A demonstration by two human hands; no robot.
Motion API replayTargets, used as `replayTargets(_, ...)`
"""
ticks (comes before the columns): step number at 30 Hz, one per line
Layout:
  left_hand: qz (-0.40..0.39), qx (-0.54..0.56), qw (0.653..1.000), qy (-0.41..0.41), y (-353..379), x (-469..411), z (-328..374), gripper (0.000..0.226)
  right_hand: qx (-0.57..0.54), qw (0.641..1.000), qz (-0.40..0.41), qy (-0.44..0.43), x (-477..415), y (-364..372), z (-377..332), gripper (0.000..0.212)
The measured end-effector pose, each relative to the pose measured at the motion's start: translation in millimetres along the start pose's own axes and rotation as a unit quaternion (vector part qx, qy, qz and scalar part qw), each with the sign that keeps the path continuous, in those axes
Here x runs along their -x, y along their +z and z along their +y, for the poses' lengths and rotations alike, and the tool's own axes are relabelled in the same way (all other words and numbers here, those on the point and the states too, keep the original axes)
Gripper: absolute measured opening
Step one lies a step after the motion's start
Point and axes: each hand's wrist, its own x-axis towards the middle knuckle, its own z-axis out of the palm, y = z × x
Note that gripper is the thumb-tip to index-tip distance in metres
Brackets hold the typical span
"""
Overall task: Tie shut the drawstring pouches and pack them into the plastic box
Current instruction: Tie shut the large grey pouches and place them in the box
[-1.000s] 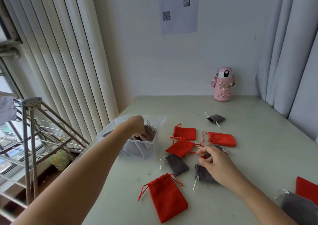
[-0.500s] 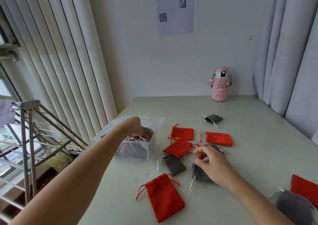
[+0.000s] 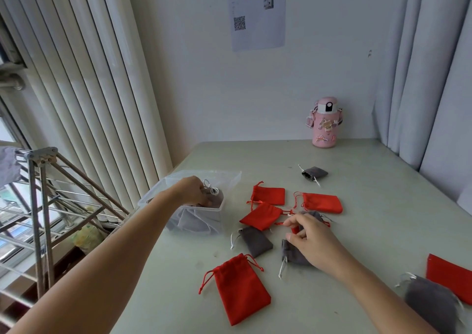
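A pale green table [image 3: 370, 244] runs up to a white wall. A printed sheet with a QR code [image 3: 258, 12] hangs there, and a pink sticker-covered water bottle [image 3: 324, 124] stands well beyond my fingers. Cream vertical blinds [image 3: 89, 83] and a metal drying rack [image 3: 38, 193] are off to my left.

My left hand [image 3: 192, 192] reaches into the clear plastic box [image 3: 227, 175], fingers curled down round a grey drawstring pouch [image 3: 217, 199]. Its white cord loops just past my knuckles, and more grey cloth lies lower in the box, beneath my fingers.

My right hand [image 3: 310, 241] lies over a dark grey pouch [image 3: 291, 253], thumb and fingertips pinching a red drawstring [image 3: 295, 229]. My palm hides what it belongs to. Just left of those fingertips sits a tilted red pouch [image 3: 260, 216], with a flat grey pouch [image 3: 255, 240] nearer me.

Beyond the fingertips lie a square red pouch [image 3: 269, 195] and a long red pouch [image 3: 321, 203], and farther still a small grey pouch [image 3: 314, 173]. Left of my right wrist lies a big red pouch [image 3: 242, 289], cords loose. Right of my forearm, a cut-off red pouch [image 3: 449, 277] touches a blurred grey pouch [image 3: 429, 300].
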Motion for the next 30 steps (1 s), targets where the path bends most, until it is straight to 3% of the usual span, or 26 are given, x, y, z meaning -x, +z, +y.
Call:
replayTargets(5,0.004,-0.078,0.996,-0.048,-1.3,3.7,1.6,0.038,0.004,1.0,0.01,-0.027,1.3,-0.8,-4.7,0.019)
replayTargets(8,0.008,-0.104,0.993,-0.058,-0.7,3.4,-0.1,0.031,-0.001,0.993,0.022,-0.119,4.7,-0.6,-16.6,0.021)
replayTargets(10,0.03,-0.081,0.994,-0.07,-3.9,7.8,0.9,0.029,-0.008,0.985,-0.026,-0.17,10.3,6.8,-30.0,0.018)
replayTargets(11,0.047,-0.059,0.995,-0.067,-6.7,10.4,1.2,0.024,-0.007,0.981,-0.059,-0.186,13.0,14.1,-35.8,0.029)
replayTargets(13,0.116,-0.004,0.992,-0.051,-14.5,22.4,3.7,0.039,0.012,0.972,-0.114,-0.206,17.4,30.5,-41.3,0.051)
replayTargets(14,0.159,0.019,0.986,-0.046,-19.2,33.8,6.7,0.045,0.035,0.968,-0.133,-0.212,18.6,36.5,-41.4,0.053)
replayTargets(16,0.218,0.063,0.974,-0.008,-26.4,58.5,9.8,0.035,0.092,0.96,-0.152,-0.215,20.9,41.3,-42.8,0.052)
replayTargets(17,0.198,0.074,0.977,0.017,-27.8,71.3,10.9,0.028,0.108,0.959,-0.155,-0.213,22.2,40.9,-44.2,0.052)
replayTargets(19,0.082,0.092,0.99,0.075,-21.7,89.5,9.4,0.024,0.103,0.963,-0.148,-0.201,23.5,39.3,-45.8,0.051)
replayTargets(21,-0.06,0.106,0.984,0.131,-7.9,105.0,14.1,0.035,0.082,0.969,-0.143,-0.183,25.4,37.8,-49.3,0.046)
replayTargets(23,-0.143,0.109,0.97,0.164,9.9,111.2,20.7,0.051,0.067,0.973,-0.144,-0.17,26.2,35.2,-51.8,0.04)
replayTargets(25,-0.164,0.114,0.963,0.18,26.4,109.6,25.3,0.044,0.036,0.979,-0.127,-0.157,25.8,28.8,-53.3,0.032)
replayTargets(28,-0.165,0.154,0.954,0.195,38.1,102.2,30.7,0.016,-0.033,0.99,-0.071,-0.122,20.3,13.0,-50.3,0.019)
replayTargets(30,-0.166,0.208,0.941,0.207,38.5,99.3,37.7,0.015,-0.077,0.991,-0.031,-0.102,15.3,0.0,-44.0,0.01)
